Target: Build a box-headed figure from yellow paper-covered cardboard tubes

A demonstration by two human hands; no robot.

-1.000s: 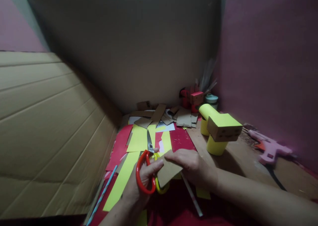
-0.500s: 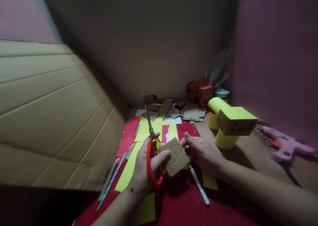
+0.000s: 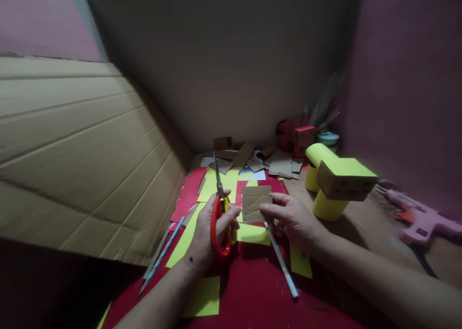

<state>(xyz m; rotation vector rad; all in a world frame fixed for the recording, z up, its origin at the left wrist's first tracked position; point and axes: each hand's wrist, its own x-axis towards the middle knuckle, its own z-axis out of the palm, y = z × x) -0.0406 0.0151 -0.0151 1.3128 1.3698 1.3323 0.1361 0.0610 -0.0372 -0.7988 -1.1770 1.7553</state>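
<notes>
In my left hand [image 3: 212, 225] is a pair of scissors [image 3: 218, 213] with red and yellow handles, its blades pointing up and away from me. My right hand [image 3: 294, 217] pinches a small square of brown cardboard [image 3: 257, 201] by its right edge. The tips of my left fingers are close to the square's left edge. Below it, a pale pencil-like stick [image 3: 283, 261] slants from my right fingers down over the dark red surface; whether the fingers hold it, I cannot tell. Yellow paper pieces [image 3: 252, 233] lie under and around both hands.
A yellow paper and cardboard figure [image 3: 346, 179] stands at right, with a pink glue gun [image 3: 426, 218] beyond. Cardboard scraps [image 3: 281, 165] are piled at the back. A blue-striped pencil [image 3: 162, 254] lies left, beside a large cardboard panel [image 3: 79, 165]. Red boxes [image 3: 303, 138] stand far back.
The cardboard square has passed from my left thumb's grip to my right fingers and now faces me more squarely. The scissors have stayed in my left hand. The view has shifted slightly.
</notes>
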